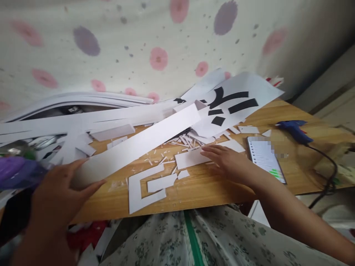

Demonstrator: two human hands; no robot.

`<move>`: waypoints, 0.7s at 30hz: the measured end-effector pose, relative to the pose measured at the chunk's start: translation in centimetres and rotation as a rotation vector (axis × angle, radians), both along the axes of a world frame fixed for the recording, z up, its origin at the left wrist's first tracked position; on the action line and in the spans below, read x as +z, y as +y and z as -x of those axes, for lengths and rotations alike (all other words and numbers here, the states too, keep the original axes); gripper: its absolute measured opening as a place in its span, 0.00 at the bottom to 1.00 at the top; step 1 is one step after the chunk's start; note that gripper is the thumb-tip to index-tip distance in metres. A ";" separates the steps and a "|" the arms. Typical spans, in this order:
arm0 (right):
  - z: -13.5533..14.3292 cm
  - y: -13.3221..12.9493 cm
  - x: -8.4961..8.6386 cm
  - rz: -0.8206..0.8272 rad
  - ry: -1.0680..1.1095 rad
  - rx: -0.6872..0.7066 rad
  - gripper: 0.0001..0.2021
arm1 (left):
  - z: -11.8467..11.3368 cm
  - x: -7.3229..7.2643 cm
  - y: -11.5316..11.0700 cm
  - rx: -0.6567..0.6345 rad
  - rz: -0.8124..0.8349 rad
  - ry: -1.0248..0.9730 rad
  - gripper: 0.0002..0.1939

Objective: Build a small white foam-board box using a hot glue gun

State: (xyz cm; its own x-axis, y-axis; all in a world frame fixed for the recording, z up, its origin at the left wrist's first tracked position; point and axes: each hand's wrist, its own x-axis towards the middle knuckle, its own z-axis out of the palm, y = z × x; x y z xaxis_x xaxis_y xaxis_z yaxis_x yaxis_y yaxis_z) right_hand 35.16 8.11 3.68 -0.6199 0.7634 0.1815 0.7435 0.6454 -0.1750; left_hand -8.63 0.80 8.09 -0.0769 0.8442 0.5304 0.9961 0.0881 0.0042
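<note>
My left hand (pixel 63 188) is closed round the near end of a long white foam board strip (pixel 138 142), which slants up across the table to the right. Its far end lies by a white sheet with black printed shapes (pixel 238 103). With fingers stretched out, my right hand (pixel 224 162) rests on a flat white rectangular piece (pixel 188 158); whether it grips it I cannot tell, but the fingers look flat. Closer to me lies a white C-shaped cutout (pixel 135 192), with a smaller white piece (pixel 162 183) inside its opening.
White scraps (pixel 188 140) litter the wooden table (pixel 210 190). On the right are a spiral notebook (pixel 263 157) and a blue glue gun (pixel 296 131) with its black cord. Long white sheets (pixel 116 116) lie along the spotted curtain (pixel 133 37). Something purple (pixel 19 171) stands at far left.
</note>
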 end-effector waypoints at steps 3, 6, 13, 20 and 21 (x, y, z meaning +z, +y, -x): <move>0.9 1.6 -0.6 0.023 -0.073 0.009 0.25 | 0.2 -0.6 -0.6 -0.033 0.049 -0.010 0.30; 1.2 2.7 -0.8 0.057 -0.135 0.009 0.25 | -0.3 -1.0 -1.3 -0.090 0.058 -0.037 0.29; 0.8 3.8 -0.5 0.090 -0.116 0.000 0.24 | -1.0 -2.0 -1.9 -0.172 -0.016 -0.067 0.28; 2.4 1.3 2.3 0.027 0.083 0.032 0.25 | -0.3 -2.9 -2.0 -0.083 -0.016 -0.112 0.27; 3.4 0.5 2.7 0.063 0.082 0.073 0.25 | -0.4 -2.9 -2.1 -0.050 -0.001 -0.126 0.27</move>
